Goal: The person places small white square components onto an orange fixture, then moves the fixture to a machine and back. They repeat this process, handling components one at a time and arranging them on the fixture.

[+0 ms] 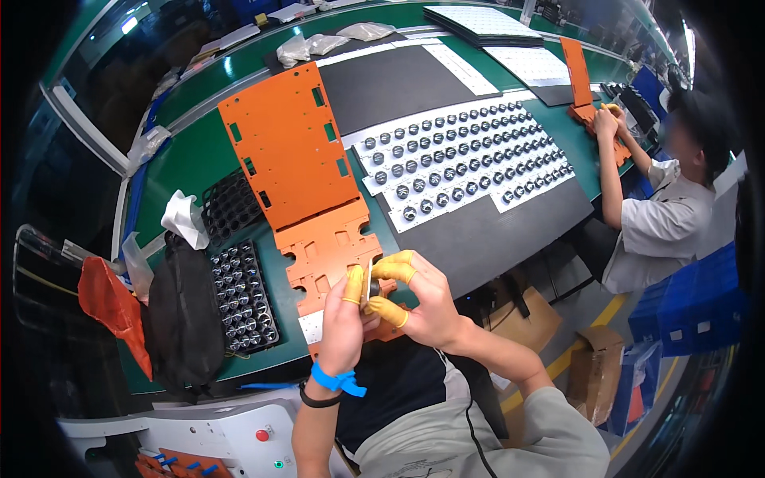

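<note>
Over the near end of an orange fixture, both my hands hold one small thin white plate, seen almost edge-on, with a dark round part on its right side. My left hand pinches it from the left, a yellow finger cot on its finger. From the right, my right hand grips it between fingers in yellow cots. The fixture's orange lid stands raised behind its base. A flat white piece lies at the base's near left.
Left of the fixture sit a black tray of round lens-like parts and a black cell tray. Rows of white plates with black round parts cover a black board at right. A co-worker works at another orange fixture.
</note>
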Action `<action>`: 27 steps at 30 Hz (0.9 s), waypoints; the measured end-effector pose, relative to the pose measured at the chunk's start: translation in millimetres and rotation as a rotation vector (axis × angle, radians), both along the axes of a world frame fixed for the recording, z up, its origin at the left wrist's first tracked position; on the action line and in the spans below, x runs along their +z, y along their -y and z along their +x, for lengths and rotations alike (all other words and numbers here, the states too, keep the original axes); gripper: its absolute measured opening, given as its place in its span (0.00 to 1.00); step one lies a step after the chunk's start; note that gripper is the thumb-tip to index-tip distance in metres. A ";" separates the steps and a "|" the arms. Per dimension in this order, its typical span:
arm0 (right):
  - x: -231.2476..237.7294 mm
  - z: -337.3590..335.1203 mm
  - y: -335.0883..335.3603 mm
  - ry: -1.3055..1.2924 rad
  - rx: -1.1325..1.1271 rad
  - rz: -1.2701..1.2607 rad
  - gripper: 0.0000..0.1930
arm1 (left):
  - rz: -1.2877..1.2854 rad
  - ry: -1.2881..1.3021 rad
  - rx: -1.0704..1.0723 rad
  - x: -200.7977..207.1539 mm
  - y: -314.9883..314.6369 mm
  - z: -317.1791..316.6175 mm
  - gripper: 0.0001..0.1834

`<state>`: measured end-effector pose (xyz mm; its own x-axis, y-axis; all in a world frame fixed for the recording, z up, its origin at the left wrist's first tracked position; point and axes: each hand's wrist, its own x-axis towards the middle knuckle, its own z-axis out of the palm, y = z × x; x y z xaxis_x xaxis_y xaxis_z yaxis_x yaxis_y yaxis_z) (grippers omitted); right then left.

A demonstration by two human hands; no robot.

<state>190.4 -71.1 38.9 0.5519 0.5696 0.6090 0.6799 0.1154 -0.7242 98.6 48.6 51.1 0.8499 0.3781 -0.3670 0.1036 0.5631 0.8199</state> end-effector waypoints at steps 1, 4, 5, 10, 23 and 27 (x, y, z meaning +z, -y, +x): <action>-0.1 0.1 2.4 -0.003 -0.013 -0.014 0.18 | 0.006 0.021 -0.038 -3.9 -0.7 -1.5 0.15; 1.0 5.0 12.1 0.053 -0.050 -0.020 0.17 | 0.239 0.084 -0.080 -14.1 -2.8 -6.8 0.12; 1.2 8.1 16.8 0.082 -0.061 -0.018 0.17 | 0.459 0.104 -0.049 -16.3 -0.5 -8.4 0.10; -19.4 62.0 60.0 0.084 -0.418 -0.220 0.17 | 1.022 -0.188 0.031 -3.3 -24.3 -46.9 0.08; -40.2 137.2 118.1 0.482 -0.739 -0.710 0.16 | 0.872 -0.220 0.360 -5.9 -45.4 -88.8 0.08; -43.4 141.7 117.8 0.496 -0.751 -0.723 0.15 | 0.876 -0.157 0.419 -14.4 -44.4 -85.5 0.07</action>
<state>332.1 -188.9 -4.5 0.6904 0.5033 0.5196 0.6300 -0.7713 -0.0900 13.2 93.0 36.7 0.5507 0.8298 0.0899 0.1775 -0.2216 0.9588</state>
